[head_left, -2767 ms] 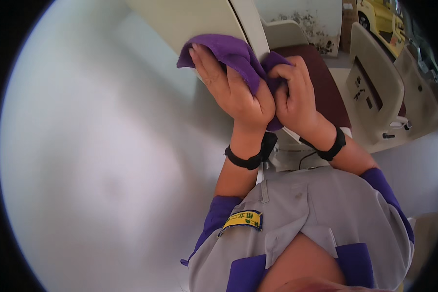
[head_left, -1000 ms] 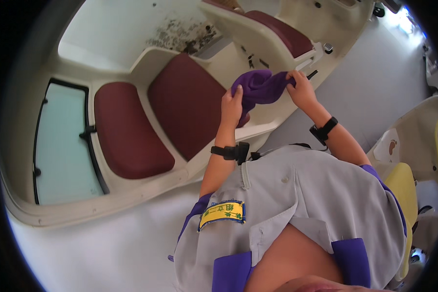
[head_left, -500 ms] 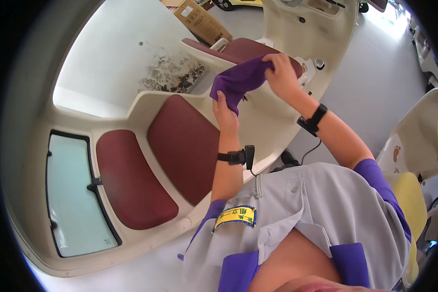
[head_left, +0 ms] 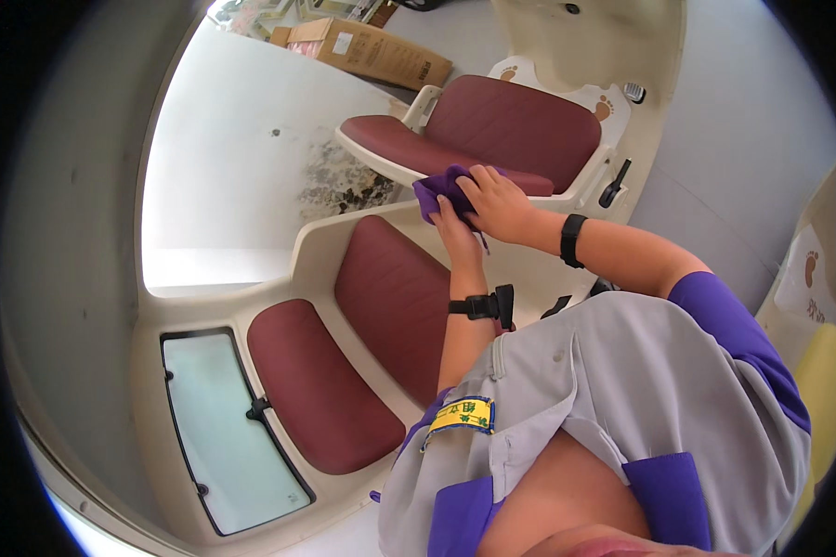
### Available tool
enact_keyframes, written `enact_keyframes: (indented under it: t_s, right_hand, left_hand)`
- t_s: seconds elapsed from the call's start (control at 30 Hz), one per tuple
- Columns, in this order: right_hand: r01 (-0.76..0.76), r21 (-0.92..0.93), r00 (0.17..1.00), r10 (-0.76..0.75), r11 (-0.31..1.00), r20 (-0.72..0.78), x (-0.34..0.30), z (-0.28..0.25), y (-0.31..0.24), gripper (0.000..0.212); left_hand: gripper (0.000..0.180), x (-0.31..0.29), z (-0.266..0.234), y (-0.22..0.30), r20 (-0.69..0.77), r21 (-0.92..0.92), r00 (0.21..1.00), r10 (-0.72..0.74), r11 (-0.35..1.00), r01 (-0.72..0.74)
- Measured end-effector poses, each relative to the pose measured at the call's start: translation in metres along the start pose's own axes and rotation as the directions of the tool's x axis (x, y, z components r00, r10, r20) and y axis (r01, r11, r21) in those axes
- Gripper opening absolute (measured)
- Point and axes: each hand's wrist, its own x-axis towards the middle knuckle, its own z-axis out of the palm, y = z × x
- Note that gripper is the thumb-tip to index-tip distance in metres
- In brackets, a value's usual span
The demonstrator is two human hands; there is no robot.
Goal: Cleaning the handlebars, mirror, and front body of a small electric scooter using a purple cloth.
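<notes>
A purple cloth point(head_left: 429, 197) is bunched up between my two hands, in front of the maroon front seat. My left hand point(head_left: 459, 238) grips its near side from below, fingers closed on it. My right hand point(head_left: 497, 202) is closed over its right side, close against the left. Part of the cloth is hidden behind the fingers. Both wrists wear a black strap, the left one with a small black block.
Around me is a cream vehicle body with a maroon front seat point(head_left: 515, 121), a maroon rear backrest point(head_left: 320, 385), a maroon rear cushion point(head_left: 390, 297) and a black-edged rear window point(head_left: 228, 432). A black lever point(head_left: 615, 184) stands beside the front seat. Beyond lies a cardboard box point(head_left: 381, 54).
My hands have come together, and the purple cloth, stretched between them before, is now gathered into a bunch. The view has shifted, showing more of the front seat.
</notes>
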Motion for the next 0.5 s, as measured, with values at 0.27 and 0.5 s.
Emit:
enact_keyframes:
  t_s: [0.27, 0.5]
  right_hand:
    - [0.122, -0.349, 0.992, -0.116, 0.929, 0.039, 0.073, 0.046, -0.012, 0.027]
    - [0.228, 0.085, 0.973, -0.227, 0.97, -0.031, 0.041, 0.013, 0.03, 0.03]
  left_hand:
    - [0.03, 0.069, -0.045, -0.001, 0.064, 0.391, 0.984, 0.167, 0.903, -0.179]
    - [0.033, -0.005, 0.001, -0.002, -0.134, 0.439, 0.991, 0.009, 0.897, 0.052]
